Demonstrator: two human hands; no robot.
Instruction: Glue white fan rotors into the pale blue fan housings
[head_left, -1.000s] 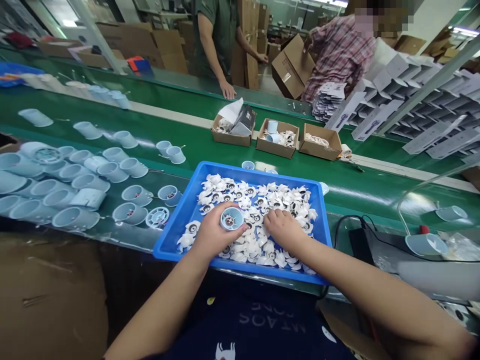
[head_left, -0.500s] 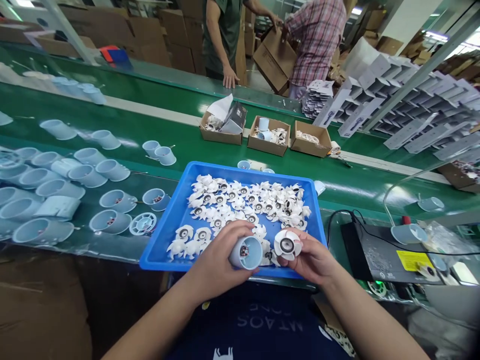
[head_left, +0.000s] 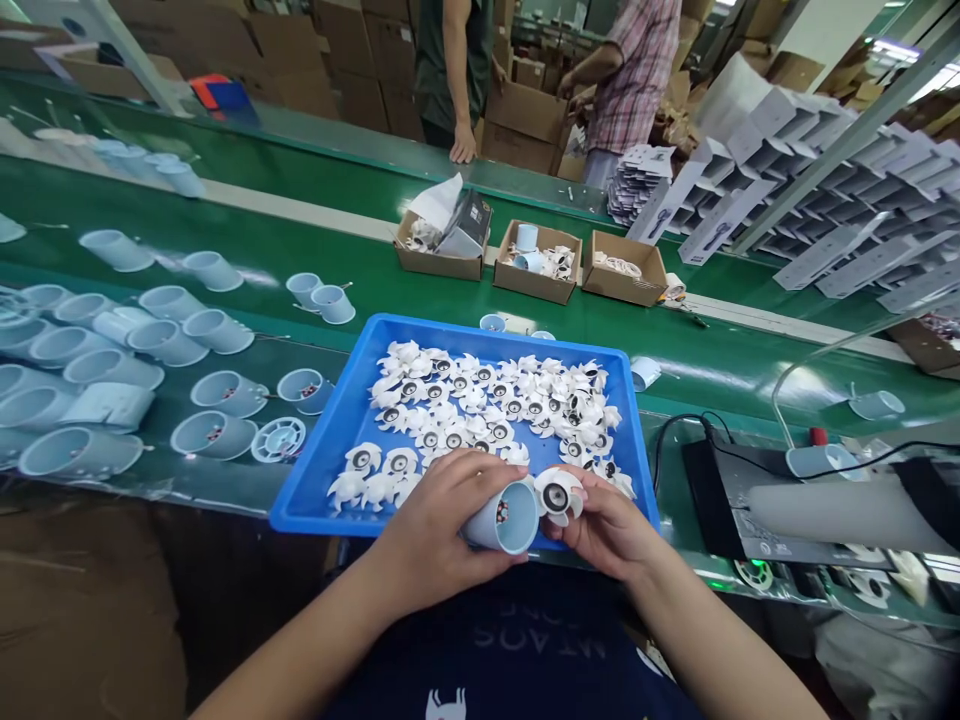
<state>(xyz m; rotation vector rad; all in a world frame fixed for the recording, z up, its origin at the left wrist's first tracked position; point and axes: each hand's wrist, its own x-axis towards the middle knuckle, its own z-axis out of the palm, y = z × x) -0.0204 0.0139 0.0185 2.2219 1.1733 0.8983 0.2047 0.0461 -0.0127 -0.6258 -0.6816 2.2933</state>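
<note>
My left hand [head_left: 442, 525] is wrapped round a light blue plastic cup-shaped housing [head_left: 517, 520], its open mouth tilted toward my right hand; small red and dark parts show inside it. Between the fingers of my right hand [head_left: 611, 525] is a white fan impeller [head_left: 559, 495] with a dark ringed hub, held close beside the housing's rim. Both hands are over the near edge of a blue tray [head_left: 319, 505], in which many loose white impellers [head_left: 450, 400] lie in a spread layer.
Many light blue housings [head_left: 112, 370] lie on the bench to the left. Small cardboard boxes [head_left: 536, 285] of parts stand behind the tray. White cartons [head_left: 825, 190] are stacked at the back right. A grey sleeve [head_left: 847, 510] reaches in at right; two people [head_left: 630, 80] stand across the line.
The impeller has come nearer to the housing, which has turned its mouth more to the right. A grey sleeve has entered at right. Across the line, the people have shifted a cardboard box.
</note>
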